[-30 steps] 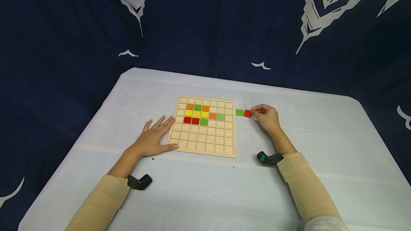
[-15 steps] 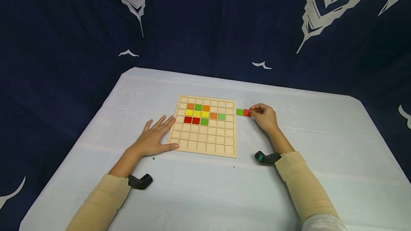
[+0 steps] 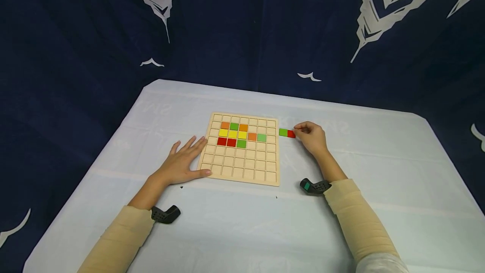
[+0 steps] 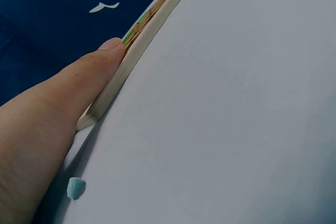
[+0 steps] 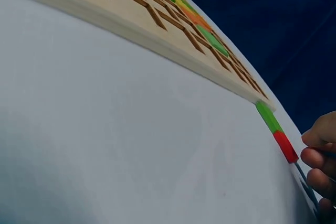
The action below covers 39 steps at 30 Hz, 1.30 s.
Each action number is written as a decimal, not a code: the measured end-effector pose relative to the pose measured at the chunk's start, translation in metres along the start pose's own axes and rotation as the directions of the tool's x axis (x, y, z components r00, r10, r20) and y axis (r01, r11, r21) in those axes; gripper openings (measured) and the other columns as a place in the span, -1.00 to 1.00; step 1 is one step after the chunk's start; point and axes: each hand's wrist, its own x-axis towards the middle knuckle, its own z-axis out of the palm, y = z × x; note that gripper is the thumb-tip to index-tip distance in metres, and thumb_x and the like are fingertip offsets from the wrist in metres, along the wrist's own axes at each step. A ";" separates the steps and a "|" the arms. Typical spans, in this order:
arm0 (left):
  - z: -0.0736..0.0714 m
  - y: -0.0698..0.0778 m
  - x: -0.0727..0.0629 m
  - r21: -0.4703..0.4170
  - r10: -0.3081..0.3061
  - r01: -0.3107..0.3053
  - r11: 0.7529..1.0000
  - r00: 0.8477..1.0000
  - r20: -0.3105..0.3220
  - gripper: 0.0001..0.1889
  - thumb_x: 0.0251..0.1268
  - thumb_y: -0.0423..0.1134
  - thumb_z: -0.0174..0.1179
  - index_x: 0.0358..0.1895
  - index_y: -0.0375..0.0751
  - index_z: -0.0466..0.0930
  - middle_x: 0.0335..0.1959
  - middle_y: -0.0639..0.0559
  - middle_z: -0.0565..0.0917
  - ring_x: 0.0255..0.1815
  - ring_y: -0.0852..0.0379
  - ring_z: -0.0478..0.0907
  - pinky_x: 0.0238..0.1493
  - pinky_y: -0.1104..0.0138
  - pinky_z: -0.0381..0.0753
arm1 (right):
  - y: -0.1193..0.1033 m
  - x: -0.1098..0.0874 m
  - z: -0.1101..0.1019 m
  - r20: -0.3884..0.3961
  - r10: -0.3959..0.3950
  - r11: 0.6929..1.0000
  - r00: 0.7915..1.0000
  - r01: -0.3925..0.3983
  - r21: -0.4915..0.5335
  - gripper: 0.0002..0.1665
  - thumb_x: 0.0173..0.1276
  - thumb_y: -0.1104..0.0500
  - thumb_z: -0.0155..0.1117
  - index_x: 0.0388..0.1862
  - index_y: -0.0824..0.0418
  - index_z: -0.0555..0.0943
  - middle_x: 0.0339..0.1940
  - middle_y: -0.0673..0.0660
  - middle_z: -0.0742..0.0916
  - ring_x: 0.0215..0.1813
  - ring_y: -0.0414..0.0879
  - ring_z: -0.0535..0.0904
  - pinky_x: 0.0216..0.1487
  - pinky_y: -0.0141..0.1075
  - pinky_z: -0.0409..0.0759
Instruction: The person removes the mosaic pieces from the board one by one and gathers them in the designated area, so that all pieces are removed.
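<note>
A wooden grid board (image 3: 261,176) lies on the table, with coloured square tiles in its cells. My left hand (image 3: 178,165) rests along its left side, fingers spread, thumb at the near left corner; in the left wrist view the thumb (image 4: 100,61) presses on the board's edge. Just past the board's right side, a green tile (image 3: 283,132) and a red tile (image 3: 291,134) sit side by side. My right hand (image 3: 312,138) has its fingertips right at the red tile's outer edge. The right wrist view shows its fingers (image 5: 315,174) curled close beside that red tile.
Orange, green, yellow (image 3: 233,134) and red (image 3: 226,142) tiles fill the upper middle cells. A white cloth (image 3: 235,231) covers the table. Small dark specks (image 3: 181,187) lie near the board's front. Behind hangs a dark blue patterned curtain (image 3: 227,45).
The red tile has shifted slightly left and straightened against the green tile, the right hand moving along with it. My left hand and the board have stayed put.
</note>
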 end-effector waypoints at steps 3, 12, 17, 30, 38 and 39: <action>0.000 0.000 0.001 0.001 0.003 -0.003 1.000 1.000 -0.002 0.05 0.13 0.41 0.12 0.57 -0.10 -0.04 0.58 0.04 0.01 0.58 -0.05 -0.19 0.42 -0.17 -0.33 | -0.004 0.000 0.002 -0.002 -0.002 1.000 1.000 0.002 0.020 -0.78 0.36 0.23 0.24 -0.14 0.38 0.66 -0.20 0.28 0.71 -0.28 -0.07 0.49 -0.36 -0.46 0.42; 0.001 0.000 0.001 0.000 0.009 -0.009 1.000 1.000 -0.009 0.05 0.13 0.41 0.13 0.57 -0.10 -0.03 0.57 0.04 0.02 0.58 -0.05 -0.17 0.42 -0.17 -0.32 | -0.018 0.002 0.013 0.011 -0.018 0.998 1.000 0.017 0.055 -0.79 0.36 0.23 0.27 -0.15 0.37 0.67 -0.20 0.26 0.71 -0.28 -0.10 0.51 -0.36 -0.45 0.43; 0.000 0.000 0.001 0.001 0.005 -0.005 1.000 1.000 -0.002 0.05 0.13 0.41 0.13 0.57 -0.10 -0.04 0.57 0.04 0.02 0.58 -0.05 -0.18 0.42 -0.18 -0.32 | -0.025 0.003 0.020 0.028 -0.039 0.997 0.999 0.037 0.066 -0.79 0.36 0.22 0.27 -0.15 0.35 0.67 -0.21 0.24 0.71 -0.28 -0.08 0.53 -0.37 -0.41 0.46; -0.001 0.001 0.002 0.009 -0.008 0.008 1.000 1.000 0.003 0.06 0.13 0.43 0.11 0.58 -0.09 -0.04 0.57 0.04 0.00 0.58 -0.04 -0.19 0.42 -0.17 -0.32 | -0.048 0.002 0.041 0.075 -0.089 0.988 0.993 0.078 0.132 -0.82 0.34 0.24 0.28 -0.19 0.36 0.68 -0.29 0.19 0.69 -0.30 -0.10 0.50 -0.31 -0.37 0.46; -0.002 0.002 0.001 0.005 -0.009 0.009 1.000 1.000 0.008 0.06 0.13 0.42 0.12 0.57 -0.11 -0.04 0.57 0.03 0.02 0.58 -0.06 -0.18 0.42 -0.19 -0.31 | -0.060 -0.001 0.054 0.115 -0.110 0.985 0.987 0.092 0.147 -0.81 0.36 0.24 0.26 -0.15 0.34 0.68 -0.26 0.20 0.69 -0.26 -0.04 0.53 -0.26 -0.29 0.47; -0.002 0.002 0.001 0.004 -0.009 0.009 1.000 1.000 0.009 0.06 0.13 0.41 0.12 0.57 -0.11 -0.04 0.57 0.03 0.02 0.58 -0.06 -0.18 0.42 -0.19 -0.31 | -0.061 -0.002 0.055 0.123 -0.112 0.984 0.986 0.093 0.150 -0.80 0.37 0.24 0.26 -0.14 0.35 0.68 -0.24 0.21 0.69 -0.25 -0.03 0.53 -0.25 -0.29 0.48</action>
